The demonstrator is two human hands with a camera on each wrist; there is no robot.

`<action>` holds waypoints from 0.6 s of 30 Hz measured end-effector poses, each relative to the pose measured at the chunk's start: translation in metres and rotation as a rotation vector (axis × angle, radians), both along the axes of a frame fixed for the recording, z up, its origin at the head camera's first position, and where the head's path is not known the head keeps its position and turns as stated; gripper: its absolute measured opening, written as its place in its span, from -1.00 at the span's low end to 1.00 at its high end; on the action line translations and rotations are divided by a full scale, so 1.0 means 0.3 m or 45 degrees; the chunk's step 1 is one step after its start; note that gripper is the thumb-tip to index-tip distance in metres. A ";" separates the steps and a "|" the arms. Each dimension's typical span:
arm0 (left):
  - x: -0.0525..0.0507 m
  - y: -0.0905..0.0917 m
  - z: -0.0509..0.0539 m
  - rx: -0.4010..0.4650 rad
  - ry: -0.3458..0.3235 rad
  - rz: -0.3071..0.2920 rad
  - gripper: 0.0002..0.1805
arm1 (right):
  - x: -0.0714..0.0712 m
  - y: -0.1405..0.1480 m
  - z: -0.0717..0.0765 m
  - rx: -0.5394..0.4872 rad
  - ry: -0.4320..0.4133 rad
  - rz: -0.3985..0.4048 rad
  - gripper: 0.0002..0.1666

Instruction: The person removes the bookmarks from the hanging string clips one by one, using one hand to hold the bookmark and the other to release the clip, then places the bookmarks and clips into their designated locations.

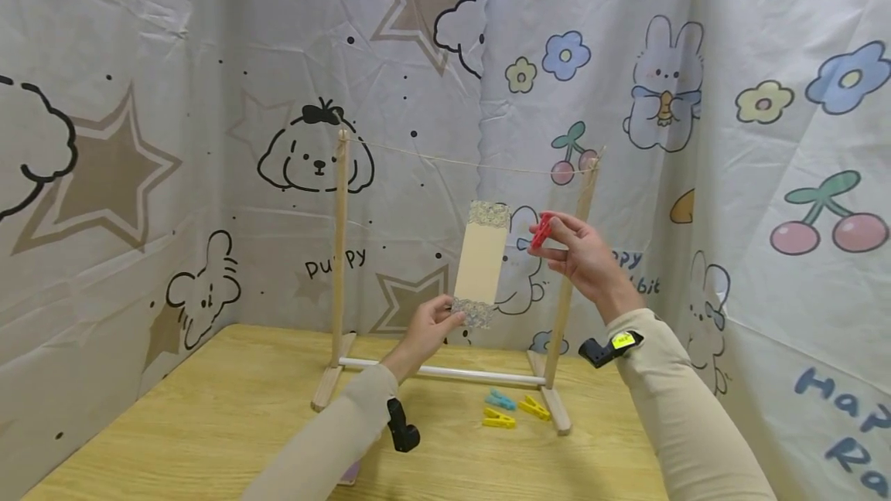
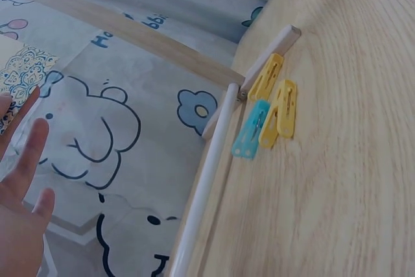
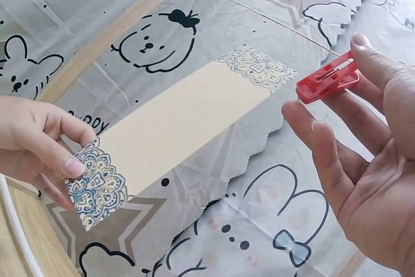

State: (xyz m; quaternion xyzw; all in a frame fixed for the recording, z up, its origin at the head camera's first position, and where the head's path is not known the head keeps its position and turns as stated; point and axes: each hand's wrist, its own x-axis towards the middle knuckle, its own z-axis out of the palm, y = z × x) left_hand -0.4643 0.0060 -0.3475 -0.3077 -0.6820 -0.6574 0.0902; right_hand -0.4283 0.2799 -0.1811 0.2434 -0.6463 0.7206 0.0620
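My left hand [image 1: 428,331] pinches the lower end of a cream paper card [image 1: 481,263] between thumb and fingers. Patterned lace-like bands cover both ends of the card, blue at the held end in the right wrist view. My right hand [image 1: 588,257] holds a red clothespin [image 3: 327,79] between thumb and fingers, just right of the card's upper end and apart from it. Above both hands a thin string [image 1: 459,161] spans two wooden posts. In the left wrist view the left hand [image 2: 23,192] shows only partly, at the left edge.
A blue clothespin [image 1: 500,400] and two yellow clothespins [image 1: 499,418] lie on the wooden table [image 1: 244,408]. The stand has a left post [image 1: 340,253], a right post [image 1: 567,292] and a white crossbar [image 1: 452,372]. Printed cloth [image 1: 418,83] hangs behind.
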 end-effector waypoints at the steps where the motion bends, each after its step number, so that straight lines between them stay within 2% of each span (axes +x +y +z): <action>1: 0.002 -0.004 -0.002 -0.001 0.002 -0.002 -0.81 | 0.001 -0.004 -0.005 0.001 0.004 0.001 -0.66; 6: 0.017 -0.017 -0.011 -0.011 -0.006 -0.014 -0.80 | 0.005 -0.022 -0.024 -0.028 0.015 0.027 -0.70; 12: 0.045 -0.044 -0.020 -0.017 -0.011 -0.013 -0.64 | 0.008 -0.031 -0.054 -0.003 0.007 0.018 -0.69; 18: 0.050 -0.075 -0.040 -0.026 0.000 0.005 -0.79 | 0.009 -0.034 -0.093 0.001 -0.011 -0.012 -0.72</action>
